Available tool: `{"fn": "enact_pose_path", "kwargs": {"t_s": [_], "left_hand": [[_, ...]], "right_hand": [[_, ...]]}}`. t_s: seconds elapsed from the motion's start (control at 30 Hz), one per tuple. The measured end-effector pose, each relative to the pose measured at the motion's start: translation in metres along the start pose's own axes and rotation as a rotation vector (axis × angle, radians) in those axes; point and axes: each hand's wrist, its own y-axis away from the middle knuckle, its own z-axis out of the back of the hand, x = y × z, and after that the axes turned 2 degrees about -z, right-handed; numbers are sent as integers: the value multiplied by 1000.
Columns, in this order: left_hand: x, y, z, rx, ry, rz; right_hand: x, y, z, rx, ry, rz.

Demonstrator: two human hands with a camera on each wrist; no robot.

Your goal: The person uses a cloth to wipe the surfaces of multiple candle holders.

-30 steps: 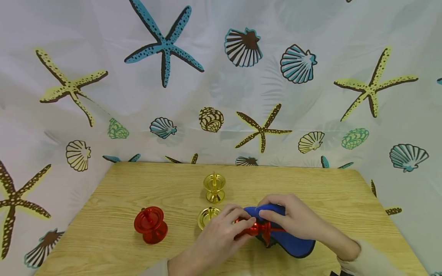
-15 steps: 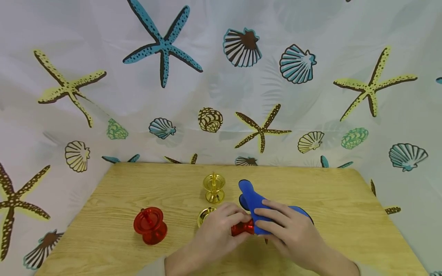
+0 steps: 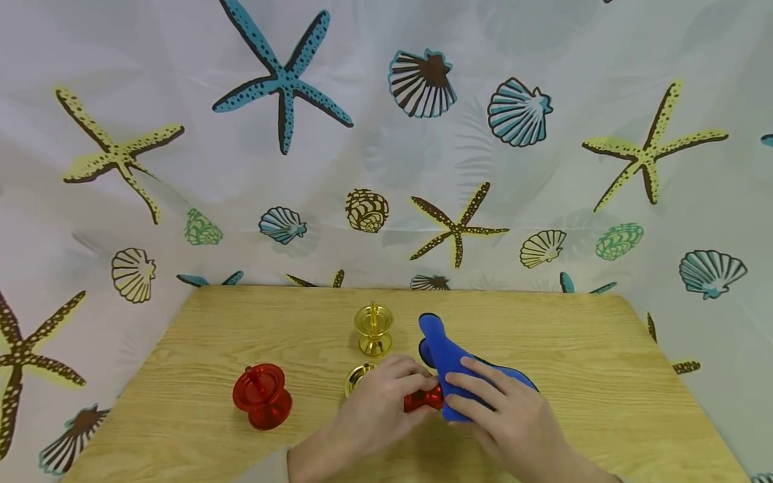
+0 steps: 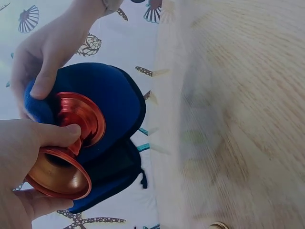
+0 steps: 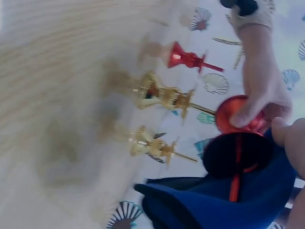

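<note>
My left hand [image 3: 374, 402] grips a red metal candlestick [image 3: 425, 400] around its base, holding it sideways above the table. In the left wrist view, the hollow underside of its base faces the camera. My right hand [image 3: 516, 416] holds a blue cloth [image 3: 453, 362] with dark edging, wrapped over the candlestick's dish end. The fingers lie spread across the cloth, with the thumb below. From the right wrist, the candlestick's red spike [image 5: 235, 186] shows against the blue cloth. In the head view the cloth hides the dish and spike.
A second red candlestick [image 3: 262, 396] stands at the left of the wooden table [image 3: 604, 362]. One gold candlestick [image 3: 374, 329] stands behind my left hand. Another gold candlestick [image 3: 356, 377] is partly hidden by that hand. A shell-patterned curtain [image 3: 386, 154] surrounds the table.
My right hand has folded the blue cloth over the candlestick's dish and spike, which showed uncovered a second ago. Since then the hand has shifted slightly. My left hand keeps its grip.
</note>
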Motion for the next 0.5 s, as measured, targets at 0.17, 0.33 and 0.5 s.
{"fn": "enact_pose_path", "kwargs": {"t_s": [0.17,0.33,0.5], "left_hand": [[-2,0,3,5,-41,-46],[-4,3,3,7,-46,-86],[-4,9,3,-3,-36,-113]], "right_hand": [[-9,-10,4,16,-159,-118],[-21,-16,8,81,-299,-215],[-27,-18,12,204,-510,-368]]}}
